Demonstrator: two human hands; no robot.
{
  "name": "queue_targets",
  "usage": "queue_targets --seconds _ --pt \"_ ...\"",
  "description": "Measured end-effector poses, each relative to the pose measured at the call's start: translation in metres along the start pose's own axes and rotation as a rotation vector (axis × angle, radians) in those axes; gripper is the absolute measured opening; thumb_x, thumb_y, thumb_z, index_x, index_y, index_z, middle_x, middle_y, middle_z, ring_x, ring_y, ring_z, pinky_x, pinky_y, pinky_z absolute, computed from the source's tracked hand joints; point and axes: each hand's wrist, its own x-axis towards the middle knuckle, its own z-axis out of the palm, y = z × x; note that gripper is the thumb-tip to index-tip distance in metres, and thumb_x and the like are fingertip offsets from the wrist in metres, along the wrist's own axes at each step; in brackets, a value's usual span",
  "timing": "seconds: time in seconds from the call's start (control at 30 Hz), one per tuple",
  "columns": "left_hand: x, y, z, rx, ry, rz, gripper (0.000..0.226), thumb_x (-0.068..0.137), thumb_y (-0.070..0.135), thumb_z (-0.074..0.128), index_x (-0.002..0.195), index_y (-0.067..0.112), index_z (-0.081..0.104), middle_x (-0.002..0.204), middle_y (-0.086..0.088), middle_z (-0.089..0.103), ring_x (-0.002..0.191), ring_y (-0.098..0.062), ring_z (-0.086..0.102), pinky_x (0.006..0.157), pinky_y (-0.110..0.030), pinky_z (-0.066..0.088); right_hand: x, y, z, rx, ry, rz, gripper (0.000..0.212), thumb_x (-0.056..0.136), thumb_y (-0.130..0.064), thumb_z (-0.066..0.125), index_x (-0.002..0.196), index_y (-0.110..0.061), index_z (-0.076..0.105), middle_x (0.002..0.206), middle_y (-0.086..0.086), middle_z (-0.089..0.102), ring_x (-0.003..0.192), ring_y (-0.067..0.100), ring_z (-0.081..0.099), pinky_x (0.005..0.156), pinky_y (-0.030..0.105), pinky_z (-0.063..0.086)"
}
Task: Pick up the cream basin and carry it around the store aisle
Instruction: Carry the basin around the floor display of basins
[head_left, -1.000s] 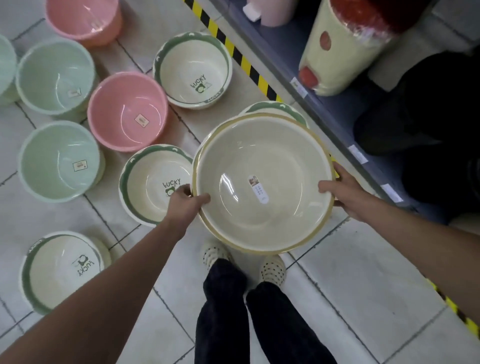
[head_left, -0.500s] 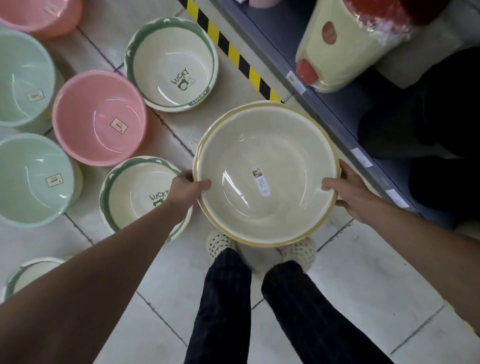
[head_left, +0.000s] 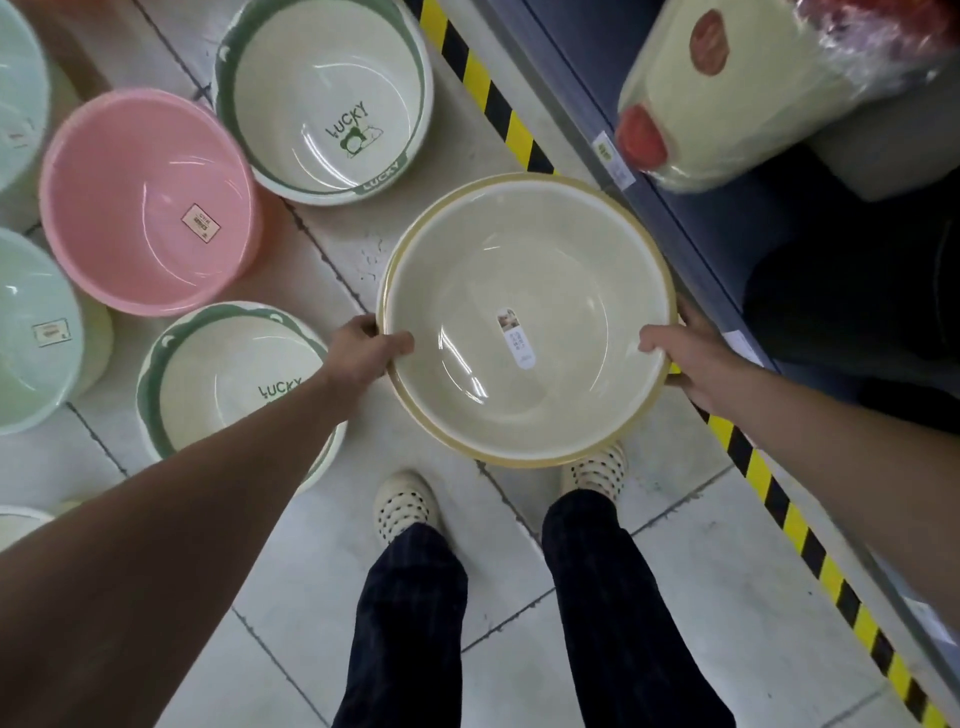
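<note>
Head view: left hand (head_left: 363, 349) and right hand (head_left: 688, 358), grip clamped on cream basin (head_left: 467, 270), over tiled floor (head_left: 727, 597) beside shelf (head_left: 722, 223).

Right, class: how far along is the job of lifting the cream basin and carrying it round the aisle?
Done: the cream basin is lifted, held above the shoes. In hand: left hand and right hand grip opposite sides of its rim. Left: the walk along the aisle; its progress cannot be told.

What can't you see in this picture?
In the head view:
the sticker in the cream basin, print too small to read;
most fingers of the left hand and right hand, hidden beneath the basin's rim;
the mint green basin, cut off by the left edge.
</note>
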Motion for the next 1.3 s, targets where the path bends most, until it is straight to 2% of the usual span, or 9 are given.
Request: queue_targets --seconds 0.1,0.4,0.67,0.8,0.93,1.0,1.07,1.17,1.3 --pt "0.02 -0.003 0.013 -0.022 0.015 -0.024 0.045 0.058 0.018 0.069 0.102 0.007 0.071 0.089 -0.011 0.068 0.074 -0.026 0.061 0.065 -0.029 0.051 0.027 0.001 0.002 0.012 0.019 0.004 0.058 0.084 0.006 0.056 0.125 -0.034 0.058 0.117 0.001 0.065 0.105 0.026 0.06 0.087 0.042 0.055" --pt "0.068 -0.029 0.043 -0.06 -0.006 -0.071 0.037 0.057 0.013 0.066 0.095 0.009 0.067 0.091 -0.014 0.067 0.08 -0.031 0.064 0.072 -0.034 0.056 0.091 0.02 0.0 -0.032 0.022 0.036 0.071 0.084 0.003 0.061 0.145 -0.033 0.052 0.12 0.002 0.064 0.112 0.029 0.061 0.08 0.036 0.056" --pt "0.098 -0.048 0.057 -0.046 0.026 -0.086 0.042 0.058 0.015 0.066 0.099 0.008 0.068 0.092 -0.015 0.067 0.079 -0.031 0.063 0.083 -0.052 0.059 0.124 0.042 0.0 -0.081 0.062 0.055 0.069 0.081 -0.006 0.069 0.145 -0.027 0.054 0.113 -0.006 0.067 0.117 0.028 0.064 0.105 0.045 0.055" --pt "0.106 -0.059 0.061 -0.036 0.029 -0.092 0.046 0.06 0.016 0.066 0.105 0.007 0.067 0.094 -0.014 0.068 0.082 -0.031 0.064 0.079 -0.047 0.059 0.137 0.054 0.001 -0.124 0.057 0.048 0.061 0.086 -0.005 0.069 0.143 -0.022 0.053 0.108 -0.01 0.067 0.114 0.026 0.066 0.109 0.046 0.052" --pt "0.113 -0.068 0.064 -0.019 0.034 -0.061 0.05 0.064 0.019 0.064 0.112 0.004 0.066 0.09 -0.011 0.066 0.072 -0.024 0.061 0.057 -0.027 0.054 0.145 0.064 0.003 -0.103 0.06 0.029 0.05 0.09 -0.004 0.066 0.134 -0.025 0.053 0.106 -0.01 0.065 0.105 0.023 0.065 0.099 0.04 0.055" --pt "0.114 -0.074 0.063 -0.022 0.032 -0.04 0.055 0.065 0.022 0.066 0.118 0.008 0.065 0.099 -0.012 0.069 0.079 -0.026 0.066 0.064 -0.033 0.058 0.146 0.064 0.008 -0.067 0.051 0.047 0.043 0.087 -0.007 0.065 0.121 -0.032 0.056 0.111 -0.006 0.066 0.11 0.026 0.064 0.084 0.037 0.057" --pt "0.115 -0.079 0.063 -0.092 -0.011 -0.068 0.061 0.066 0.021 0.067 0.126 0.014 0.059 0.112 -0.013 0.069 0.091 -0.03 0.069 0.079 -0.044 0.06 0.146 0.065 0.015 -0.025 0.068 0.084 0.04 0.071 -0.017 0.066 0.103 -0.041 0.061 0.126 0.002 0.064 0.115 0.031 0.065 0.072 0.035 0.055" --pt "0.115 -0.079 0.066 -0.187 -0.045 -0.123 0.069 0.065 0.019 0.065 0.133 0.019 0.055 0.116 -0.012 0.067 0.092 -0.03 0.067 0.073 -0.042 0.059 0.154 0.077 0.019 0.065 0.129 0.1 0.041 0.056 -0.021 0.062 0.092 -0.041 0.066 0.141 0.01 0.06 0.122 0.039 0.064 0.069 0.037 0.054" --pt "0.103 -0.074 0.063 -0.218 -0.001 -0.131 0.063 0.061 0.014 0.065 0.124 0.022 0.063 0.11 -0.01 0.069 0.09 -0.03 0.067 0.076 -0.043 0.059 0.137 0.075 0.02 0.103 0.098 0.082 0.036 0.074 -0.015 0.06 0.102 -0.036 0.065 0.127 0.007 0.064 0.102 0.03 0.062 0.069 0.035 0.051"
